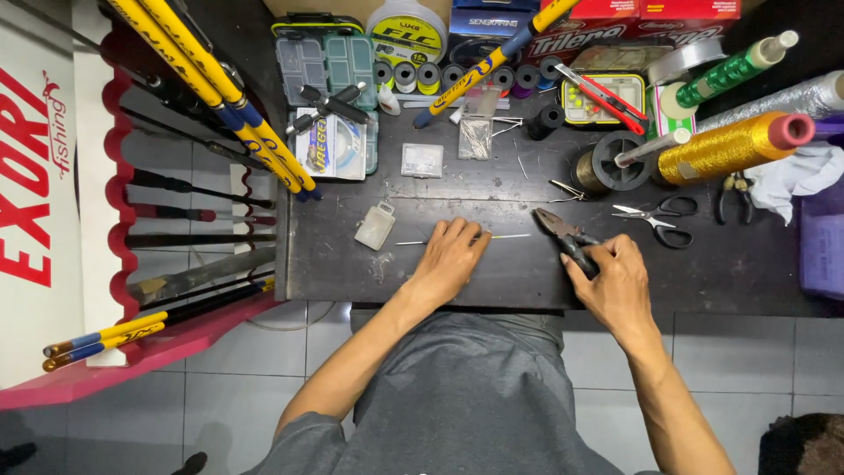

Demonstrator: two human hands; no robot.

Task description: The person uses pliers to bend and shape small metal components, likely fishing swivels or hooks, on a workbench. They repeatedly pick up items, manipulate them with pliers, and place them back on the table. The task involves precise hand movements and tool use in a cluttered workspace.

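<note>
My left hand lies flat on the dark workbench, fingers pressing down on a thin wire-like rod that runs left to right. My right hand is closed around the handles of a pair of pliers. The pliers' jaws point up and left, close to the right end of the rod. A small clear plastic box lies just left of my left hand.
Scissors lie right of the pliers. Gold thread spool, green spool, silver spool, small thread bobbins, tackle boxes, a red cutter and a white cloth crowd the back. Yellow-blue fishing rods lean at left.
</note>
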